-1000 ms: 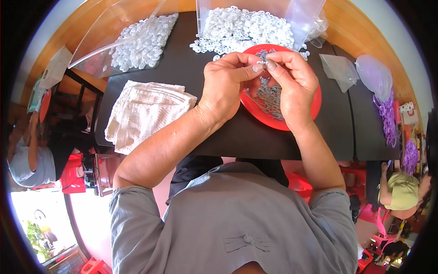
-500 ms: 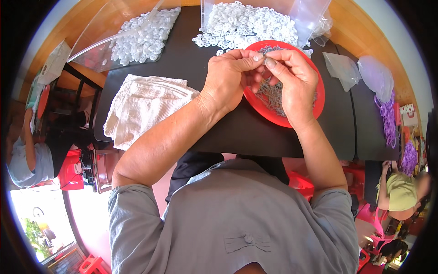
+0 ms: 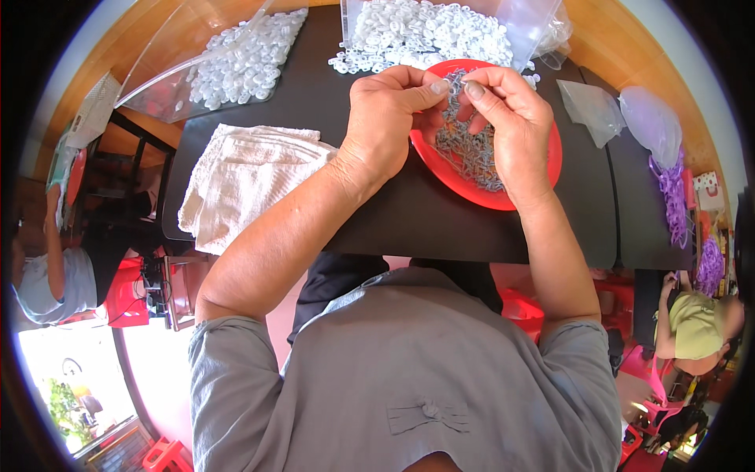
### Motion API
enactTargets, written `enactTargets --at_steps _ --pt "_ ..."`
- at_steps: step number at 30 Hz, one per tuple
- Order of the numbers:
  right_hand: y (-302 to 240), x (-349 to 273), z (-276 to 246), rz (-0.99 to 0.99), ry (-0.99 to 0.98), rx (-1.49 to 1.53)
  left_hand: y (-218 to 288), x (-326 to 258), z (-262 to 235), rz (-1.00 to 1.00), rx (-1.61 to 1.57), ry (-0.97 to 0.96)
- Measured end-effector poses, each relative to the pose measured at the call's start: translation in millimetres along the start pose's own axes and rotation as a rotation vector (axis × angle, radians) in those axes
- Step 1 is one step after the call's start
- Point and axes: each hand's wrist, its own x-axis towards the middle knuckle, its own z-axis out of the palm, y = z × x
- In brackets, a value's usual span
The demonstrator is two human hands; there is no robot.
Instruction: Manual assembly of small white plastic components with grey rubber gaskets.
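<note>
Left hand (image 3: 380,118) and right hand (image 3: 519,118) have drawn apart, each grip pinched close, contents unclear; grey pieces (image 3: 474,160) at one o'clock seem light, stiff, best pinched mid-length.

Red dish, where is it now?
Head view, right of centre: the red dish sits on the dark table, partly hidden by the right hand, beside white pieces.
</note>
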Motion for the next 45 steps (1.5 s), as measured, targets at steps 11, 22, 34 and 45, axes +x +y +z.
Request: enactTargets --at_steps 11,22,34,45 --pt "8.4 4.2 -7.2 -0.222 -0.083 -0.356 -1.2 -1.2 2.0 0.037 0.144 -0.005" --pt "9.6 6.7 -7.0 -0.464 -0.088 -0.509 -1.3 -4.6 3.9 0.102 0.327 0.004" --pt "8.2 6.4 -8.4 -0.461 -0.103 -0.531 -2.6 -1.6 1.1 0.157 0.406 0.008" --pt "10.0 2.3 -5.4 -0.479 -0.096 -0.578 -8.6 -3.4 1.3 0.168 0.365 0.02"
